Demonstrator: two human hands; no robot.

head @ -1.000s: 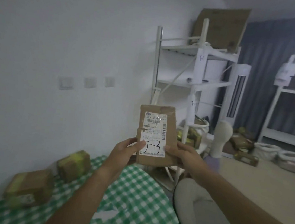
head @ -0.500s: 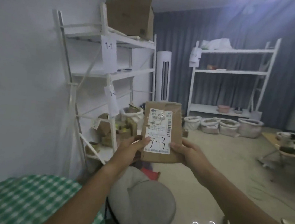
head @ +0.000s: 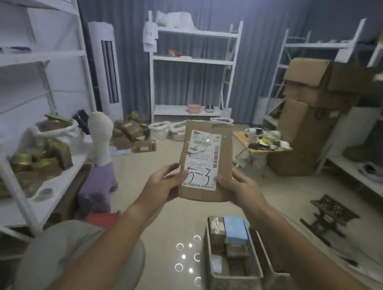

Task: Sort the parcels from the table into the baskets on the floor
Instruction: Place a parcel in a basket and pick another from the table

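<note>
— The fingers (head: 177, 175) of the left hand (head: 160, 185) are curled round the lower left edge of the parcel (head: 206, 162), thumb lying on the white label (head: 203, 160). The right hand (head: 240, 189) does the same on the lower right edge, thumb pressed on the label's corner.

— So both hands grip it?

— Yes. It is a flat brown cardboard parcel, held upright in the air at chest height, label facing the camera, with dark handwriting near the bottom of the label.

— Where are the baskets?

— One basket (head: 231, 285) stands on the floor (head: 166, 213) below and a little right of the parcel, well apart from it. It holds several small boxes, among them a light blue box (head: 234, 229). A second basket (head: 273, 277) sits just beside it on the right; what it holds I cannot tell.

— Anything else nearby?

— A white shelf unit (head: 40, 61) on the left carries brown packages taped in yellow. Another white rack (head: 193, 60) stands against the dark curtain (head: 130, 6), with pale sacks (head: 161, 128) on the floor before it. Stacked cardboard cartons (head: 309, 105) rise on the right.
</note>
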